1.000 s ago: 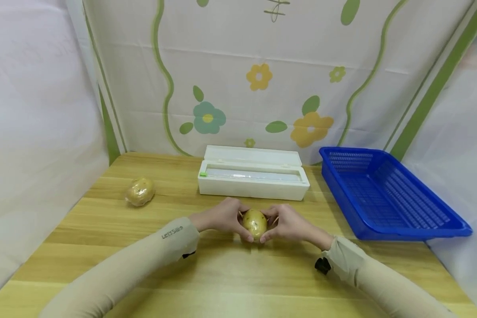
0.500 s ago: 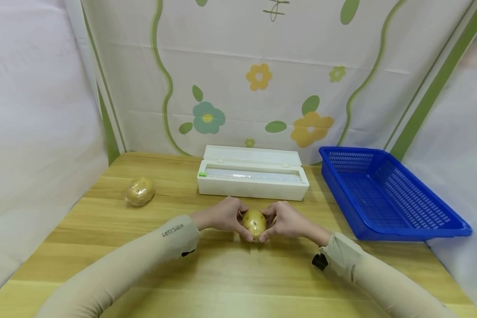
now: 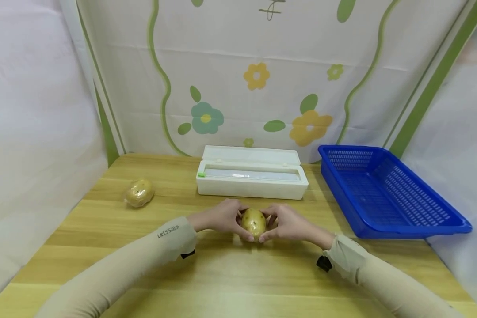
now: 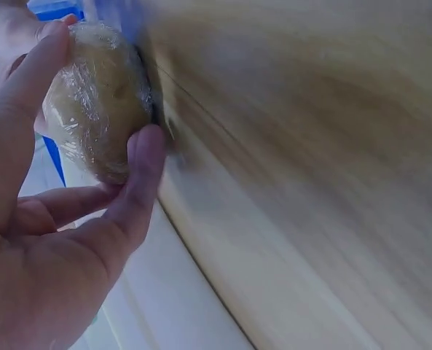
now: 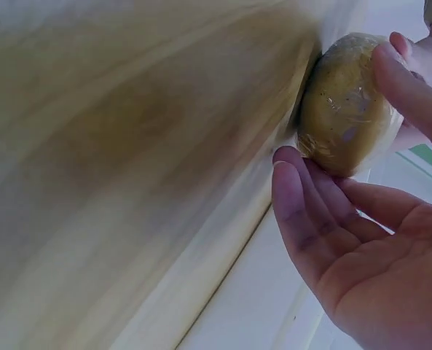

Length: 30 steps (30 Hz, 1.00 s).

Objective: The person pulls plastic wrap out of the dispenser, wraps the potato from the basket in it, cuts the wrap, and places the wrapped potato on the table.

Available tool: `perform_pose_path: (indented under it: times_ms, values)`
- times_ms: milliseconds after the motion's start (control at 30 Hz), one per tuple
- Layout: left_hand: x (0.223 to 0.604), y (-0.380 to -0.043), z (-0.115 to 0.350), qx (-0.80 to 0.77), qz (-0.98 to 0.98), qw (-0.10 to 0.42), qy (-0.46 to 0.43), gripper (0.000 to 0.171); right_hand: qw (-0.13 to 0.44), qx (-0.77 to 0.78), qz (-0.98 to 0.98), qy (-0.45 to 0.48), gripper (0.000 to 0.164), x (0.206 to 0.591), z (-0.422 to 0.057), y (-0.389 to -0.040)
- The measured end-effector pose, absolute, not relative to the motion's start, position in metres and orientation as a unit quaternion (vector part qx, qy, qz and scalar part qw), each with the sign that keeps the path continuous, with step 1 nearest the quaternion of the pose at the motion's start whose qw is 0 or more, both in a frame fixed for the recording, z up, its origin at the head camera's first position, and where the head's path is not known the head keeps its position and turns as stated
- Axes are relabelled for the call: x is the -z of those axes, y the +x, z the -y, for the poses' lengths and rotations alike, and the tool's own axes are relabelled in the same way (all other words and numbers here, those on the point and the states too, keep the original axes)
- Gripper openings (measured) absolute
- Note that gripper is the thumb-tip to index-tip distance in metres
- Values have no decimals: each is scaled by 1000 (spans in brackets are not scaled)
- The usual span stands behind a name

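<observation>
A potato point(image 3: 253, 223) in clear plastic wrap sits at the middle of the wooden table, held between both hands. The left hand point(image 3: 227, 218) grips its left side, thumb at the near end and fingers curled round the far side. From the right, the right hand point(image 3: 287, 224) pinches it the same way. Creased, shiny film shows over the potato point(image 4: 103, 102) in the left wrist view, and the potato point(image 5: 347, 109) in the right wrist view has the same covering. A second wrapped potato point(image 3: 139, 193) lies at the left of the table, apart from the hands.
Just beyond the hands stands a white cling film box point(image 3: 252, 187), lid raised, with a green tab at its left end. A blue perforated basket point(image 3: 343, 201) occupies the right back. Fabric walls point(image 3: 238, 88) with printed flowers enclose the table's back and sides.
Both hands keep their hold on the potato at nearly the same spot. The head view has shifted very slightly.
</observation>
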State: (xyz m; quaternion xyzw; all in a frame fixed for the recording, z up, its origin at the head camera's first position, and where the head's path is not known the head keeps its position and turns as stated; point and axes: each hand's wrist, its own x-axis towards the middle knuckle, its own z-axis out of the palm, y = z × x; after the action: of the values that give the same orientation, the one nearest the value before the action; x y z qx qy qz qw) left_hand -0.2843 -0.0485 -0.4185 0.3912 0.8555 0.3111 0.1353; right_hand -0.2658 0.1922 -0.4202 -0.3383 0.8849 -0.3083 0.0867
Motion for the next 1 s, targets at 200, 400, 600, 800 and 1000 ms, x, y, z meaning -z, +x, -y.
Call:
perform_pose_path:
  times_ms: [200,400,600,800,1000]
  values:
    - [420,-274,54,-280,-885,119,351,110,92,302,-888,-334,78,423,-193,-262]
    - [423,-273,53,-276,-886,93,361,120,87,304,-889,-331,84,423,-195,-260]
    - [428,-271,47,-278,-886,76,363,113,93,309,-889,-326,90,421,-197,-260]
    - [430,-269,44,-276,-890,68,356,107,105,321,-885,-320,90,420,-201,-259]
    - [429,-267,42,-269,-896,66,347,105,109,346,-876,-317,73,422,-207,-259]
